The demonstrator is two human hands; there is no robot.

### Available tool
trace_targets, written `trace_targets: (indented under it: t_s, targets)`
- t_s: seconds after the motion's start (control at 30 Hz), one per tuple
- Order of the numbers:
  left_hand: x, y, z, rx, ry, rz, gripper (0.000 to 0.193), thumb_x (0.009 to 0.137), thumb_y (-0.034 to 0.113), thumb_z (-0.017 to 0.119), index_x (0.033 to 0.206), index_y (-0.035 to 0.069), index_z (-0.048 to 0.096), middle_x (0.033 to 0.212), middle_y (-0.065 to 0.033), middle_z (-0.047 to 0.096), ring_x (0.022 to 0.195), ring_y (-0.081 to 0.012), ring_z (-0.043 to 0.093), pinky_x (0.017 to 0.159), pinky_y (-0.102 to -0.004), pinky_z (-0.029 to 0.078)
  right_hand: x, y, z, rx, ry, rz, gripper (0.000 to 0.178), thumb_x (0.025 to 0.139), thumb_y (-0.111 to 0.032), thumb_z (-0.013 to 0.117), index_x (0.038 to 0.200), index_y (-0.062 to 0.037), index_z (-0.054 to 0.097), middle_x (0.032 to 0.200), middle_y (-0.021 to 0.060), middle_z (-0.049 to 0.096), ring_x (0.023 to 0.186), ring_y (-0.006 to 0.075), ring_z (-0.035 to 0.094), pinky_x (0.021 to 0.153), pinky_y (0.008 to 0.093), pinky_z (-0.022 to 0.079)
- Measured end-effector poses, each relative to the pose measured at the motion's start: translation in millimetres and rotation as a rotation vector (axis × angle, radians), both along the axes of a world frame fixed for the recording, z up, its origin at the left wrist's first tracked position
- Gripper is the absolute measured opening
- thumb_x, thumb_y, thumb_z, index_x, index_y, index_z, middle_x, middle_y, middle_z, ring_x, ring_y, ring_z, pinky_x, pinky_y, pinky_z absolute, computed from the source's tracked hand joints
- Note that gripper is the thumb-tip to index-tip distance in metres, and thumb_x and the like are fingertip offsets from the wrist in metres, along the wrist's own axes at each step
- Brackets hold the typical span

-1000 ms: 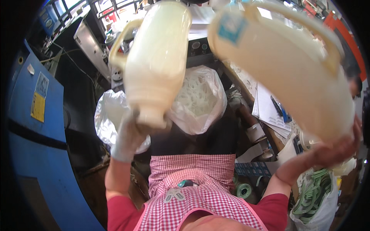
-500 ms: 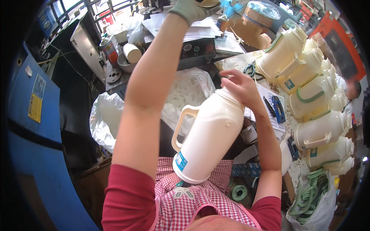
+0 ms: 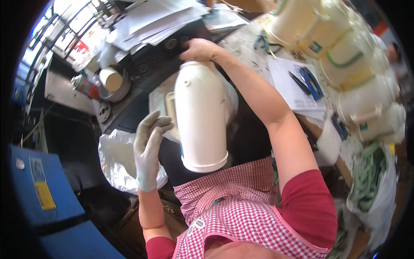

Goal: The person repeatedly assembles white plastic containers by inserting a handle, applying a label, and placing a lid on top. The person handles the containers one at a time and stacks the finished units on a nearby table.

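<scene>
A cream-white plastic thermos jug body (image 3: 200,116) with a side handle (image 3: 170,108) is in front of me, its mouth pointing away and its base above my lap. My right hand (image 3: 200,49) is bare and slightly blurred. Its fingers curl at the jug's mouth, close to a dark control panel (image 3: 166,47), and appear to hold the jug there. My left hand (image 3: 151,140), in a pale glove, is beside the handle with fingers loosely bent and apart, nothing in it. Part of a plastic bag (image 3: 159,97) shows behind the jug.
Several similar jugs (image 3: 364,103) crowd the right side of the bench. Nearer are a blue-handled tool (image 3: 311,84) on papers (image 3: 284,82) and a bag of green handles (image 3: 368,181). At left are a silvery bag (image 3: 116,159), a spray can (image 3: 85,86) and a blue cabinet (image 3: 47,181).
My left hand has come down from the far side, without the object it held there. The jug has shifted left and straightened. My right hand has moved left and away from me with it.
</scene>
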State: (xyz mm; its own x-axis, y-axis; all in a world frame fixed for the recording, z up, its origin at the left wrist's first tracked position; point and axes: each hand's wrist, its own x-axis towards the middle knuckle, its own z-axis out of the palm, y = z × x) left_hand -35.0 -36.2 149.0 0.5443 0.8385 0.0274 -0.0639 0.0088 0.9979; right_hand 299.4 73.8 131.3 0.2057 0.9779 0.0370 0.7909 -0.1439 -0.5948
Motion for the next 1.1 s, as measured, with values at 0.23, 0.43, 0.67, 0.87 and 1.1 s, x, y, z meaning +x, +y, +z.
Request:
trace_targets:
  t_s: [0.23,0.43,0.67,0.87,1.1]
  targets:
    - [70,-63,9,0.957,0.259,-0.153,0.085,0.093,0.014,0.076,0.163,0.001,0.030,0.163,-0.0201,0.040,0.152,-0.0307,0.038,0.125,-0.0430,0.028,-75,-224,54,0.661,0.353,-0.031,0.070,0.107,-0.057,0.050,0.144,0.0026,0.056,0.135,0.0213,0.063,0.129,0.0335,0.059,0.113,0.0406,0.043]
    - [92,-110,31,1.053,0.252,-0.285,0.041,0.077,0.008,0.086,0.111,0.002,0.065,0.119,-0.0183,0.071,0.109,-0.0305,0.069,0.099,-0.0412,0.052,-91,-368,52,0.629,0.417,0.009,0.064,0.108,-0.046,0.055,0.152,-0.0013,0.047,0.158,0.0215,0.043,0.149,0.0324,0.041,0.124,0.0431,0.033]
    - [7,-54,60,0.722,-0.092,-0.322,0.038,0.078,0.018,0.084,0.109,-0.001,0.070,0.147,-0.0270,0.058,0.136,-0.0388,0.057,0.113,-0.0501,0.048,8,-686,57,-0.402,-0.635,-1.252,0.031,0.088,-0.034,0.077,0.092,-0.0045,0.067,0.092,0.0168,0.072,0.091,0.0390,0.070,0.077,0.0487,0.053]
    - [-6,-35,37,0.761,0.099,-0.413,0.067,0.078,0.052,0.085,0.116,0.000,0.069,0.139,-0.0289,0.059,0.130,-0.0416,0.059,0.110,-0.0547,0.046,33,-816,-5,-0.429,-0.625,-1.449,0.025,0.082,-0.022,0.083,0.092,-0.0075,0.066,0.087,0.0143,0.072,0.088,0.0378,0.070,0.072,0.0482,0.053]
    - [24,-48,25,0.731,-0.060,-0.551,0.049,0.072,0.041,0.090,0.093,0.005,0.064,0.131,-0.0284,0.063,0.122,-0.0395,0.062,0.105,-0.0526,0.049,67,-856,-8,-0.120,-0.454,-1.457,0.026,0.085,-0.024,0.080,0.088,-0.0014,0.067,0.078,0.0168,0.071,0.081,0.0381,0.072,0.071,0.0485,0.053]
